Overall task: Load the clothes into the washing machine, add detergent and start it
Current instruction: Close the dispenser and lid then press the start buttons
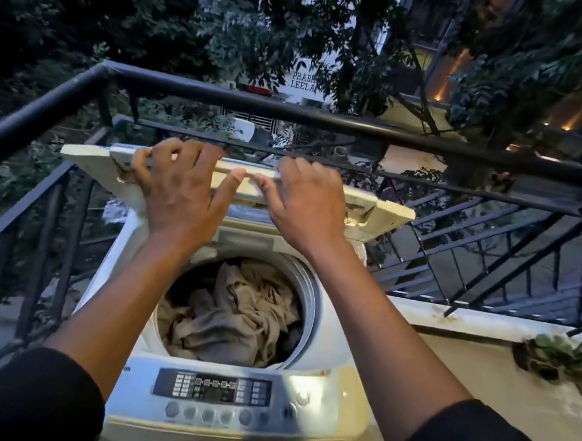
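Holding the folded lid (245, 183) near the middle of the frame, my left hand (182, 189) and right hand (304, 203) curl fingers over its edge. Clothes (234, 311) sit in the washing machine (321, 346) drum below. I should lower it slowly, both sides even.

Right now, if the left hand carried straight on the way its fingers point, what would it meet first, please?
Probably the black railing just beyond the raised lid that the left hand grips; depth there is unclear.
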Available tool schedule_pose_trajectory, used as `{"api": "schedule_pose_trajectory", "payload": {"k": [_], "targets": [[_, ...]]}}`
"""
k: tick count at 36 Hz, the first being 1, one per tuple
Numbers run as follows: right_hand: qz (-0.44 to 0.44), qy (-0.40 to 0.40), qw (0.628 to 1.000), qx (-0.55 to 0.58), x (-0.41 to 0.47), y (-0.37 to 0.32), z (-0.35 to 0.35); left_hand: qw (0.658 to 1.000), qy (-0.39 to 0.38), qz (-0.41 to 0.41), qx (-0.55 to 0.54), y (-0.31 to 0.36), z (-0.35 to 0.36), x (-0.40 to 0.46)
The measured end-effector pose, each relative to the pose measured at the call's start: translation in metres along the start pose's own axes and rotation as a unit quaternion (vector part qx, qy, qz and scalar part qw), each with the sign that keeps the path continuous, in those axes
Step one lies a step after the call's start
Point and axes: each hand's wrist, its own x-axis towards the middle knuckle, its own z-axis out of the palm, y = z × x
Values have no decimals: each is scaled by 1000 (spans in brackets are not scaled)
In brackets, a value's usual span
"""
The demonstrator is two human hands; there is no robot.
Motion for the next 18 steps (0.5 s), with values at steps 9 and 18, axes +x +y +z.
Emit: {"api": "schedule_pose_trajectory", "payload": {"k": [9, 18], "targets": [[-29, -186, 979, 73, -120, -25, -13, 992, -112, 24, 48, -19, -32, -131], [-1, -339, 940, 46, -192, -50, 0, 963, -256, -4, 79, -28, -21, -202]]}}
